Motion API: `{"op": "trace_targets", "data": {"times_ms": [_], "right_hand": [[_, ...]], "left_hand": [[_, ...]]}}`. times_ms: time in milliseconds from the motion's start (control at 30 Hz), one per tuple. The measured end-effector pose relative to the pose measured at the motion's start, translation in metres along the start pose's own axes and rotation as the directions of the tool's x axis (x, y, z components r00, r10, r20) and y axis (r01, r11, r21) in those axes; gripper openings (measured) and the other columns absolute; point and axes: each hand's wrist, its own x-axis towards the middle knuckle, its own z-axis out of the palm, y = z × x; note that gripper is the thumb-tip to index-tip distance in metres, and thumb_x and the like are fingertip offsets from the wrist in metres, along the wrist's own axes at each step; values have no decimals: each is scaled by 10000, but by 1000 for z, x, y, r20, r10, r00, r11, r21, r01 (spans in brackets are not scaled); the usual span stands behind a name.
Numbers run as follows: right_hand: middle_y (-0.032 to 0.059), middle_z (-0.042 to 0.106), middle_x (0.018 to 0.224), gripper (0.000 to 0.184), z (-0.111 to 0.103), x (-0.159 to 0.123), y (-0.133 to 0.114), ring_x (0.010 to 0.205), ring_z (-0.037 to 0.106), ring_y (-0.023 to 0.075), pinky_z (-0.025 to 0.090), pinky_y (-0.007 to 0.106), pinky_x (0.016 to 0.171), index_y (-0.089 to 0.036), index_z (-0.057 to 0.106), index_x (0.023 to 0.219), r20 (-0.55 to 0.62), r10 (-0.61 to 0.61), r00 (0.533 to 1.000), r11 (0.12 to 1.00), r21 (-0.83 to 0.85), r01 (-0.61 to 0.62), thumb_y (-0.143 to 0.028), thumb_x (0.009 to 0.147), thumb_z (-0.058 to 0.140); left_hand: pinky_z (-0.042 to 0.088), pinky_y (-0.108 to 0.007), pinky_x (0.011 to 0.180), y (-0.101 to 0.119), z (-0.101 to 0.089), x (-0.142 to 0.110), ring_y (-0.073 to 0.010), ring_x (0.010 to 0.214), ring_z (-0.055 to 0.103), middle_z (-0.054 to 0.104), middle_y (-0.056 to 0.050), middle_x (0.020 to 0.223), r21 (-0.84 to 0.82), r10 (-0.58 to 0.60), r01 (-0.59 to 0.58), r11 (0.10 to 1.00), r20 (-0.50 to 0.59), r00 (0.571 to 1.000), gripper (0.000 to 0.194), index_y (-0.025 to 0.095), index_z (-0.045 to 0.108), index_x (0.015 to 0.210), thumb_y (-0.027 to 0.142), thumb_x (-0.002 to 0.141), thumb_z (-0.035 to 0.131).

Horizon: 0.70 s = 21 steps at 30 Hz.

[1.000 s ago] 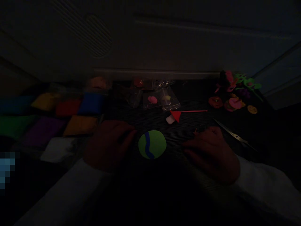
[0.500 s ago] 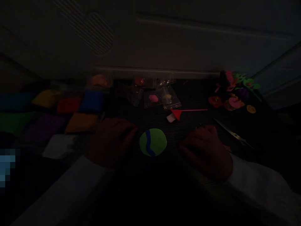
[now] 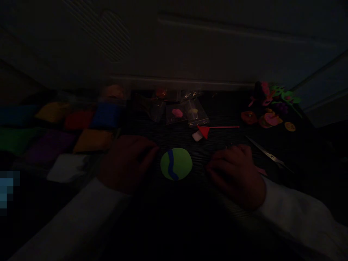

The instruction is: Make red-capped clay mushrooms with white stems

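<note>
Disc [image 3: 182,163], one, green and flat, lies just below the centre of the frame, crossed by one wavy blue strip [image 3: 170,165]. Two hands flank it, apart from it: the left hand [image 3: 126,163] left of centre, fingers curled with thumb and fingertips close together, and the right hand [image 3: 236,175] right of centre, loosely closed; the dimness keeps me from telling whether either has hold of anything. One pink scrap [image 3: 261,170] shows beside the right wrist, and one pair of scissors [image 3: 272,157] lies beyond it. Above the disc is one red cone [image 3: 204,132] touching one whitish piece [image 3: 197,136], with one thin red stick [image 3: 224,127] running rightward. Eight coloured packs [image 3: 105,115] fill the left of the frame: teal, yellow, red, blue, green, purple, orange, white. At upper centre, clear bags [image 3: 201,117] overlap, too dim to count; they contain one pink lump [image 3: 177,113] and one yellowish lump [image 3: 193,111]. Small modelled pieces [image 3: 270,119] cluster at upper right, one yellow round [image 3: 290,126] among them.
</note>
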Motion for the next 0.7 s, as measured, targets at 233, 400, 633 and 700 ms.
{"op": "trace_targets", "data": {"times_ms": [233, 400, 633, 700], "right_hand": [[29, 679, 937, 64, 0, 1, -5, 889, 570, 216, 298, 417, 801, -218, 675, 799, -62, 67, 996, 996, 55, -64, -216, 806, 611], [18, 692, 937, 91, -2, -1, -4, 896, 575, 218, 307, 429, 802, -238, 697, 833, -51, 81, 995, 995, 62, -78, -220, 815, 610], [21, 687, 1017, 189, -14, -8, 3, 949, 568, 208, 343, 441, 841, -253, 692, 939, -10, 91, 996, 986, 139, -89, -167, 830, 564], [28, 679, 1039, 204, -15, -10, 5, 959, 559, 214, 338, 447, 843, -253, 691, 953, -3, 78, 997, 989, 123, -77, -170, 839, 544]], "left_hand": [[473, -429, 775, -1, 1, -1, -272, 827, 610, 700, -140, 860, 5, 11, -10, 1000, -16, 1000, 368, 103, 699, 860, 337, 881, 415], [474, -430, 770, -3, 1, -1, -267, 807, 613, 701, -125, 844, 8, 24, -24, 1000, -9, 1000, 363, 117, 697, 844, 340, 879, 413], [478, -418, 757, -1, 2, -1, -261, 802, 605, 694, -131, 832, 11, 31, -30, 999, -60, 998, 397, 112, 695, 836, 366, 884, 393], [477, -418, 767, 0, 1, -1, -258, 808, 604, 695, -124, 836, 11, 7, -7, 1000, -42, 999, 393, 123, 694, 844, 369, 883, 390]]}}
